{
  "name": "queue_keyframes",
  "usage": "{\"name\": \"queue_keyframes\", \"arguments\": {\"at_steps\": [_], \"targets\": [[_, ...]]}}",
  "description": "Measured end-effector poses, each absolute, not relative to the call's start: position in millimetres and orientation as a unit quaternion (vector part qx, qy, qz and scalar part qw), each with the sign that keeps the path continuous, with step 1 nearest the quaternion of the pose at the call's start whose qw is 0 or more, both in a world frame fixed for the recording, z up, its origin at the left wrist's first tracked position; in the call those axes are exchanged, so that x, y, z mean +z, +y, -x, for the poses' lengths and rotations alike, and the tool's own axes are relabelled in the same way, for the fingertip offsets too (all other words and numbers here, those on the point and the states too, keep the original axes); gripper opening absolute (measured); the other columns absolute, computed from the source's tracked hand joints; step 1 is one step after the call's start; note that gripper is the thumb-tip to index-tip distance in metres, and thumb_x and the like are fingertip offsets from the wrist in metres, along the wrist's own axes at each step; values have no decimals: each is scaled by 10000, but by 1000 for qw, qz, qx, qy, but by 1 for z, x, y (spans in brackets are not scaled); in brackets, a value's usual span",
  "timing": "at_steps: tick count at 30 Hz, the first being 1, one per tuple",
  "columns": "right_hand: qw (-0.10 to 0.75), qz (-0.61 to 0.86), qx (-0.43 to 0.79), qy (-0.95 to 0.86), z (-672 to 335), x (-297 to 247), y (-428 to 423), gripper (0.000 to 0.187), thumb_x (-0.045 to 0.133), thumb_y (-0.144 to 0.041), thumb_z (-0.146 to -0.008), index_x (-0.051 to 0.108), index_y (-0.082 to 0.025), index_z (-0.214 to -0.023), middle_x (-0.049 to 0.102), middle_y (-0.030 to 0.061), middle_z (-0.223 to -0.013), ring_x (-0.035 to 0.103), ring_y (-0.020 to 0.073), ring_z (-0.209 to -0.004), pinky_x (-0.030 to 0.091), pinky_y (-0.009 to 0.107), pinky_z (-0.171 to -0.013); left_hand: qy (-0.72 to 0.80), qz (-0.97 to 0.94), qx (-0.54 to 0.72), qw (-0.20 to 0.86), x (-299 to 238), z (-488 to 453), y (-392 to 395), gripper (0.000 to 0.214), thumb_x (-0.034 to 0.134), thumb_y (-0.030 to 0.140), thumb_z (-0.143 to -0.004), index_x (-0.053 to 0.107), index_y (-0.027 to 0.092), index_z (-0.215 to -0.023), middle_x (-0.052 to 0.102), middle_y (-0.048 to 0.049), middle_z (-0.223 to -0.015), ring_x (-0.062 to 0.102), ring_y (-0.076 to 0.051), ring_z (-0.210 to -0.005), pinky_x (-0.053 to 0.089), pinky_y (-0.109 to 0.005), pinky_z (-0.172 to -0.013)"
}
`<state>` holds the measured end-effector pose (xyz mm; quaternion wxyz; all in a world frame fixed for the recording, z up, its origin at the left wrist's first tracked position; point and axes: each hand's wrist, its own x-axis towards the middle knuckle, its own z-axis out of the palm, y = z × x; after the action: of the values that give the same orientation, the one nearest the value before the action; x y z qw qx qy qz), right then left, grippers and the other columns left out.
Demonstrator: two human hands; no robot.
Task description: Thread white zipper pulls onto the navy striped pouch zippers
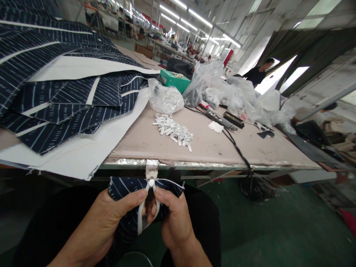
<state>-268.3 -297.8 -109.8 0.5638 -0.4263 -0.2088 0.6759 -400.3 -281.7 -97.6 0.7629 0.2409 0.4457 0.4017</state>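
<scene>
Below the table edge, my left hand (111,215) and my right hand (176,215) each pinch one side of a navy patterned fabric piece (125,185) with white zipper tape (141,218) along its opening. Both thumbs press on the tape near the top. The two strips spread apart below a small white zipper slider (151,183), where they come together. That slider sits at the lower end of a pale metal bracket (151,168) fixed to the table edge. Fingertips show through the gap between the strips. The other fingers are hidden behind the cloth.
Small white zipper sliders (175,129) lie heaped on the table (205,148), beside a plastic bag (167,98) of more. Navy striped fabric (83,96) is stacked left. A green box (175,81), plastic bags (236,96) and black cables (236,148) occupy the back and right. A person (256,75) is beyond.
</scene>
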Motion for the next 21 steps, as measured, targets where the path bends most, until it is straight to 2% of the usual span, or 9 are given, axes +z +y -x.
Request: {"name": "queue_keyframes", "arguments": {"at_steps": [6, 11, 14, 17, 21], "targets": [[574, 434, 666, -197, 270, -113, -299, 284, 770, -354, -704, 692, -161, -510, 584, 3, -436, 498, 116, -393, 404, 238, -442, 451, -289, 390, 749, -99, 404, -280, 349, 976, 485, -649, 806, 183, -606, 786, -53, -598, 707, -214, -562, 597, -288, -616], [584, 451, 656, -159, 272, -113, -300, 231, 820, -360, -631, 736, -154, -567, 590, -5, -432, 490, 103, -381, 411, 216, -431, 471, -262, 416, 732, -93, 399, -283, 329, 974, 439, -639, 788, 175, -578, 764, -36, -556, 667, -164, -518, 571, -229, -571], [586, 461, 653, -130, 273, -110, -301, 232, 844, -360, -572, 743, -152, -574, 582, -11, -424, 482, 92, -371, 404, 200, -419, 469, -225, 431, 737, -90, 395, -285, 310, 1013, 404, -562, 818, 169, -614, 773, -36, -546, 659, -152, -480, 557, -208, -513], [583, 466, 655, -118, 274, -109, -301, 253, 842, -366, -551, 703, -157, -525, 569, -7, -421, 475, 95, -378, 417, 207, -411, 461, -190, 437, 749, -90, 394, -284, 303, 1039, 367, -506, 831, 175, -613, 786, -39, -554, 676, -160, -476, 563, -209, -496], [581, 466, 655, -126, 275, -108, -301, 337, 819, -381, -551, 590, -178, -411, 524, -2, -390, 472, 102, -390, 432, 218, -416, 431, -215, 432, 763, -92, 396, -281, 273, 1020, 362, -570, 841, 163, -628, 784, -61, -544, 684, -179, -476, 581, -228, -500]]}}
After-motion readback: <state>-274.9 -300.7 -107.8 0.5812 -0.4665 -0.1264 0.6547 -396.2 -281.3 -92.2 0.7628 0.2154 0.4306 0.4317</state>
